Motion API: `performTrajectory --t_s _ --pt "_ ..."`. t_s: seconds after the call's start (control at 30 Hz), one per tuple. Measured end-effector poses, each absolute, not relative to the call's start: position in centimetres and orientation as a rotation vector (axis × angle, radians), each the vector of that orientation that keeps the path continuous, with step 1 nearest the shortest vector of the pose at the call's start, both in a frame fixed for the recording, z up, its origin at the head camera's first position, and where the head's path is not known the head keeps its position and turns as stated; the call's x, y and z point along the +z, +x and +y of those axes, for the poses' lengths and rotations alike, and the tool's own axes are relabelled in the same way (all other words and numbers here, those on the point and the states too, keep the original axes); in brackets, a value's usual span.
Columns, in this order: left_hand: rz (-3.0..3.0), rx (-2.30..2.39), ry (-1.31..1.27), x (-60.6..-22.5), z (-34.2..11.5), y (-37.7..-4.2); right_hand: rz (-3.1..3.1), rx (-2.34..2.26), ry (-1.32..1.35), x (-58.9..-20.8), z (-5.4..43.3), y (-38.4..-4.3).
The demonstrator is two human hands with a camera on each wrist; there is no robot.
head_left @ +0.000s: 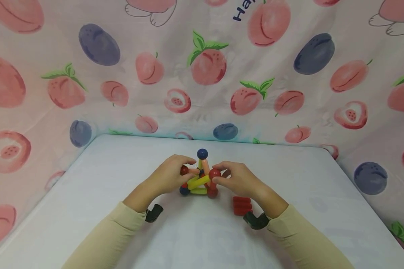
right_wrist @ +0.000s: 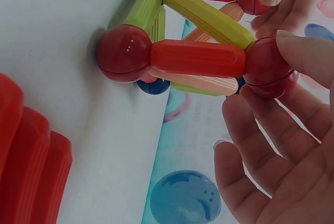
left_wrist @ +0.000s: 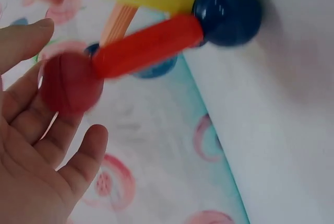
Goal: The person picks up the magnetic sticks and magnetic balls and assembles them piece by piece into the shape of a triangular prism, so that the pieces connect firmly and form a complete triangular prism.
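Observation:
A frame of coloured rods and balls (head_left: pixel 199 191) stands on the white table between both hands. My left hand (head_left: pixel 170 175) holds a red ball (left_wrist: pixel 71 83) atop a red rod (left_wrist: pixel 148 46), which rises from a blue ball (left_wrist: pixel 228 15). With thumb and fingertips, my right hand (head_left: pixel 240 179) pinches another red ball (right_wrist: pixel 270 67). A red rod (right_wrist: pixel 198 58) joins it to a lower red ball (right_wrist: pixel 123 53). The yellow rod (right_wrist: pixel 209 18) slants up to the right-hand ball. At the frame's back, a blue ball (head_left: pixel 202 154) sits highest; some rear joints are hidden.
Several loose red rods (head_left: pixel 242 206) lie side by side on the table (head_left: pixel 202 239), near the right wrist. Black wrist mounts (head_left: pixel 256 220) show below the sleeves. Behind the table's far edge hangs a fruit-patterned cloth (head_left: pixel 195 112).

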State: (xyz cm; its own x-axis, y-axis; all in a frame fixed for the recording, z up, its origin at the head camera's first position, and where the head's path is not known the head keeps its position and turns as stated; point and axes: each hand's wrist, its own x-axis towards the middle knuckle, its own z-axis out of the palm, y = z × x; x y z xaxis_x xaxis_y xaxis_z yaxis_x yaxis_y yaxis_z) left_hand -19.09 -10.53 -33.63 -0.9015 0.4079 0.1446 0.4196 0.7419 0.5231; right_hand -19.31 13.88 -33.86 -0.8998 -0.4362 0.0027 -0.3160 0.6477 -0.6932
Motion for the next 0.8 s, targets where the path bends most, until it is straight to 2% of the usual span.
performTrajectory --t_s 0.27,0.8 --pt "-2.861 -0.994 -0.631 -33.4 -12.4 -18.8 2.706 -1.078 -0.578 -34.0 13.7 -19.3" --pt "-2.855 -1.057 -0.618 -33.6 -11.9 -18.6 2.706 -1.081 -0.599 -34.2 13.9 -19.3"
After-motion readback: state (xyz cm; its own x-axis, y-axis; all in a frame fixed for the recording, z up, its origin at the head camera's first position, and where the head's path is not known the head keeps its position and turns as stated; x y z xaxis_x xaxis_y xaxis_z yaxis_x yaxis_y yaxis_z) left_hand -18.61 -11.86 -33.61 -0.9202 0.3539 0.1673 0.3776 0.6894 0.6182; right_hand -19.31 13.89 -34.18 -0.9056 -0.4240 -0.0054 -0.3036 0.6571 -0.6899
